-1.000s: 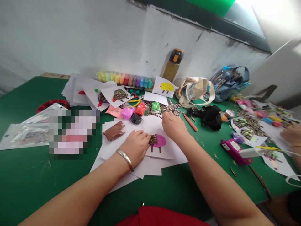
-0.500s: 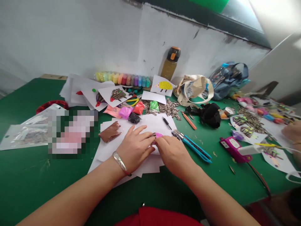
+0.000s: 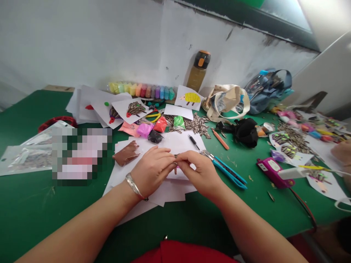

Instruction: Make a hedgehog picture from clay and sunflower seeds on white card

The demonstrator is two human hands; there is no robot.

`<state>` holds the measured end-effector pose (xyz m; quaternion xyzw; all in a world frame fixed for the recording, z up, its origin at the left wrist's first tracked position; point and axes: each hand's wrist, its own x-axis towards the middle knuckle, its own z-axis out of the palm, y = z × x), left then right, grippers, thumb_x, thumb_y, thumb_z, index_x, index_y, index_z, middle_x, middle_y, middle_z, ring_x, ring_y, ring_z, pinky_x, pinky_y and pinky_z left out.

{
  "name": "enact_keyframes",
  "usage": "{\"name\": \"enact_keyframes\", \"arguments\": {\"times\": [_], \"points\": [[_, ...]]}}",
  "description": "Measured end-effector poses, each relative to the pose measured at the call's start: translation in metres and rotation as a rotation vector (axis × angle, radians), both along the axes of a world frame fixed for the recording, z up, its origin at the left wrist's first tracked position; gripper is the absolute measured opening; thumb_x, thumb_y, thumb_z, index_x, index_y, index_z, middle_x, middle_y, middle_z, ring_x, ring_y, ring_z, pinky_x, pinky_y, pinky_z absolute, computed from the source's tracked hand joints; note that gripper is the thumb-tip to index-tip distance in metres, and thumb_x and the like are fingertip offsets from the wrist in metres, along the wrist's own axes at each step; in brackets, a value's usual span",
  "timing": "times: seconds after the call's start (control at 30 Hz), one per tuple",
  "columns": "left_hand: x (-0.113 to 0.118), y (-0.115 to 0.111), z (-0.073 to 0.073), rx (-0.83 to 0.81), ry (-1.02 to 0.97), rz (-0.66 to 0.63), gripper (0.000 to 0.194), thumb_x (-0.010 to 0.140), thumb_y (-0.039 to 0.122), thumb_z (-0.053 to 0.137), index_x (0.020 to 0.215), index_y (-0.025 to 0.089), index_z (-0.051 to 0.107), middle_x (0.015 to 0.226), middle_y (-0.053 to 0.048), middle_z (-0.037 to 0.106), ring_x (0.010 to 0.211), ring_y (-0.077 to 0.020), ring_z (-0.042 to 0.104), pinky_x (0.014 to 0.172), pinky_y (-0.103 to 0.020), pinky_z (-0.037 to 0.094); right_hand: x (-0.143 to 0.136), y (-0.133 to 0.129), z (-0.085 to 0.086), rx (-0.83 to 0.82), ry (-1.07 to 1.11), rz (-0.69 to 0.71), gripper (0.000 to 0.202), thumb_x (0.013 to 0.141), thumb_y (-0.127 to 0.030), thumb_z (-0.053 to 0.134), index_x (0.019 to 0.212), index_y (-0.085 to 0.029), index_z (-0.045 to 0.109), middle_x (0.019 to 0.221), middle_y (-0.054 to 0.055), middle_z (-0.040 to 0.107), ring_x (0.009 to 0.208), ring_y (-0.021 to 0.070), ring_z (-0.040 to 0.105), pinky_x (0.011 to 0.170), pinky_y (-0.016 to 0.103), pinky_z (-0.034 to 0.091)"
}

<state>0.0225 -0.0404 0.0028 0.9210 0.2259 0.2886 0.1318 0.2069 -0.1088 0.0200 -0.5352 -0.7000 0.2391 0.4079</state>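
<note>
Over a stack of white paper (image 3: 175, 142), my two hands meet at the fingertips. My left hand (image 3: 150, 171), with a silver bracelet at its wrist, is closed, its thumb under the fingers. My right hand (image 3: 202, 172) pinches a striped sunflower seed (image 3: 176, 156) against the left fingertips. Part of a small pink clay shape (image 3: 177, 170) shows on the sheet below; the fingers cover most of it. A bag of brown clay (image 3: 127, 153) lies on the paper's left side. Near the right hand are a black pen (image 3: 194, 142) and blue-handled tweezers (image 3: 229, 171).
Loose sunflower seeds (image 3: 199, 124) and bags of coloured clay (image 3: 145, 129) lie behind the paper. Seed hedgehog pictures (image 3: 135, 109) rest at back left. A bottle (image 3: 197, 71) stands by the wall. A purple device (image 3: 274, 172) is on the right, where another person's hand (image 3: 341, 151) shows.
My right hand has lifted slightly and turned, so its thumb and forefinger now show in a pinch. The pink clay is more covered. My left hand has shifted slightly left.
</note>
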Motion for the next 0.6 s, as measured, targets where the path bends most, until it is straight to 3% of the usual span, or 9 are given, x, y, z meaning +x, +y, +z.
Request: {"name": "enact_keyframes", "arguments": {"times": [0.2, 0.4, 0.6], "points": [[-0.010, 0.020, -0.008, 0.022, 0.059, 0.111, 0.026, 0.097, 0.028, 0.045, 0.101, 0.017, 0.068, 0.104, -0.006, 0.072, 0.107, -0.0234, 0.062, 0.100, -0.042, 0.046, 0.020, -0.003, -0.004, -0.046, 0.017, -0.148, 0.010, 0.085, -0.015, 0.058, 0.085, -0.022, 0.066, 0.080, 0.000, 0.068, 0.074, 0.0138, 0.060, 0.068, 0.026, 0.046], [-0.006, 0.021, -0.013, -0.054, 0.232, 0.091, 0.022, 0.093, 0.026, 0.050, 0.100, 0.017, 0.069, 0.106, -0.008, 0.070, 0.117, -0.0287, 0.055, 0.105, -0.050, 0.041, 0.027, -0.010, -0.017, -0.070, -0.242, -0.018, 0.016, 0.088, -0.011, 0.054, 0.089, -0.020, 0.066, 0.087, 0.003, 0.066, 0.080, 0.0149, 0.059, 0.072, 0.027, 0.045], [0.000, 0.013, -0.016, -0.050, 0.240, 0.141, 0.033, 0.091, 0.035, 0.056, 0.117, 0.017, 0.064, 0.124, -0.011, 0.064, 0.131, -0.0362, 0.043, 0.105, -0.055, 0.037, 0.022, -0.007, -0.023, 0.039, -0.301, 0.067, 0.017, 0.091, -0.011, 0.051, 0.093, -0.020, 0.065, 0.090, 0.005, 0.066, 0.086, 0.0176, 0.058, 0.078, 0.030, 0.046]]}}
